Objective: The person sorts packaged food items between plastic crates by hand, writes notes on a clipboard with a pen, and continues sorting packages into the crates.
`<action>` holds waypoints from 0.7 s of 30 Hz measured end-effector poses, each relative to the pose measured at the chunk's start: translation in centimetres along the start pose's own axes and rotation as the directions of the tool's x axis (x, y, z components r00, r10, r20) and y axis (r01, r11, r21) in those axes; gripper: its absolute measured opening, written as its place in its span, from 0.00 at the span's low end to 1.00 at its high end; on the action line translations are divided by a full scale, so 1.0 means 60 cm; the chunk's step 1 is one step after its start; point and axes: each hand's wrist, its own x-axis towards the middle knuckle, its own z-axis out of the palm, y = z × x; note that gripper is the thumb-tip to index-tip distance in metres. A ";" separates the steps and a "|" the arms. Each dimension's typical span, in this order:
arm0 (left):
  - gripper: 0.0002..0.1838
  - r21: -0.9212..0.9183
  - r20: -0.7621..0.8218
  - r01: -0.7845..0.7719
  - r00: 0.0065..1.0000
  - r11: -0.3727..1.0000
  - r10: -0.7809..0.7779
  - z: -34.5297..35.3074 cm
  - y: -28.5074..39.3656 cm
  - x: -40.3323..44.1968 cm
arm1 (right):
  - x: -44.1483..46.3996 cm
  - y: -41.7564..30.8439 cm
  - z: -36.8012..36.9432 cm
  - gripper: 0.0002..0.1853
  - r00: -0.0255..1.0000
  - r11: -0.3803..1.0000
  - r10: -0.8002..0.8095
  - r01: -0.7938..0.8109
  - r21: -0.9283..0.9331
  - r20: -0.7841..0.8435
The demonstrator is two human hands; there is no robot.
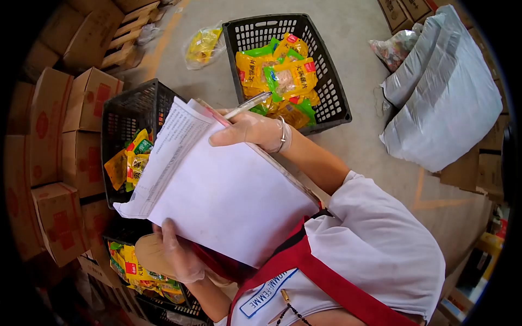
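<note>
A stack of papers (228, 190), blank white on top, lies over what looks like a board above my lap. At its far side, printed sheets (168, 146) are folded back with a torn edge. My right hand (253, 130), in a thin clear glove, is closed on the stack's upper right edge, thumb on top. A pen (247, 106) sticks out by its fingers. My left hand (182, 255), also gloved, grips the stack's lower left edge, thumb on top and fingers hidden beneath.
A black crate (331, 81) of yellow food packets (291, 76) stands ahead. Another crate (130, 103) sits left, with more packets (147, 277) lower left. Cardboard boxes (89, 141) are stacked left. A large silver-grey bag (446, 98) stands right. A clear bag (204, 46) lies on the floor.
</note>
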 end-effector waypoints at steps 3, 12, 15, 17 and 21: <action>0.29 0.155 -0.071 -0.156 0.983 0.976 0.168 -0.003 0.029 0.021 | -0.008 0.014 -0.006 0.28 0.997 0.987 -0.044 0.054 0.152 -0.065; 0.25 -0.186 0.167 0.082 0.985 0.979 -0.050 0.020 -0.003 0.049 | -0.013 0.048 -0.026 0.27 0.961 0.996 -0.083 0.078 -0.031 -0.265; 0.22 -0.243 0.179 0.171 0.975 0.955 -0.129 0.020 -0.022 0.045 | -0.018 0.048 -0.029 0.23 0.937 0.995 -0.056 0.025 -0.094 -0.346; 0.20 -0.149 0.178 0.189 0.971 0.971 -0.161 0.022 -0.041 0.038 | -0.010 0.042 -0.025 0.18 0.909 0.977 -0.074 -0.016 -0.212 -0.411; 0.19 -0.240 0.215 0.292 0.946 0.926 -0.243 -0.007 -0.081 0.049 | 0.019 0.094 -0.036 0.12 0.841 0.984 -0.011 -0.086 -0.154 -0.541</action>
